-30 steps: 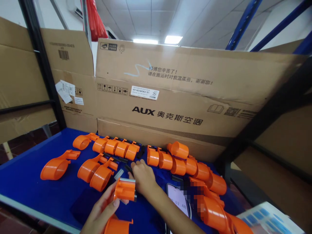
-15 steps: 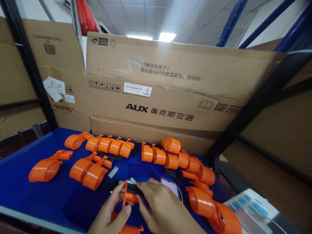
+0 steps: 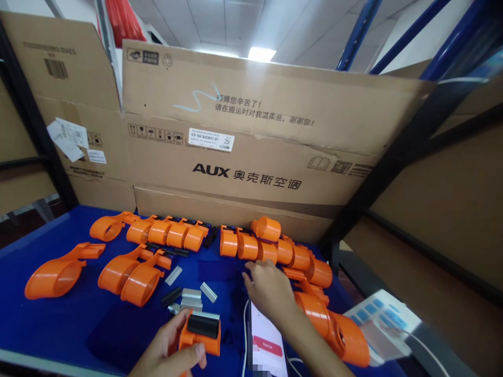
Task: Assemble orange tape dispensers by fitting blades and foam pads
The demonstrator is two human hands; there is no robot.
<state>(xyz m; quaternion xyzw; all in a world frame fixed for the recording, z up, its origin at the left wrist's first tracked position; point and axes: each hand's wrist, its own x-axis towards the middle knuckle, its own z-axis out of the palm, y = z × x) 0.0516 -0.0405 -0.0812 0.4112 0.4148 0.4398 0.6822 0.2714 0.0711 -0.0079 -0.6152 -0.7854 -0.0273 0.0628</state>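
Note:
My left hand [image 3: 168, 343] grips an orange tape dispenser [image 3: 212, 344] at the front of the blue surface. A black roller [image 3: 203, 325] sits across its head, with a toothed metal blade [image 3: 206, 315] along the upper edge. Farther off, my right hand [image 3: 267, 283] reaches palm down beside the right row of orange dispensers [image 3: 267, 251]. Its fingers are bent inward, and what lies under them is hidden. Behind my left hand are several loose metal strips [image 3: 192, 298] and a black roller piece [image 3: 172, 297].
A lit phone [image 3: 267, 335] with a white cable lies beneath my right forearm. More orange dispensers [image 3: 141, 285] stand at the left and a large one [image 3: 353, 340] at the right. A cardboard wall [image 3: 251, 136] closes the back; a dark post [image 3: 369, 193] slants up at the right.
My right hand has left the dispenser and moved forward and right to the dispenser row. My left hand keeps its dispenser, now turned with roller and blade showing. The view has shifted slightly.

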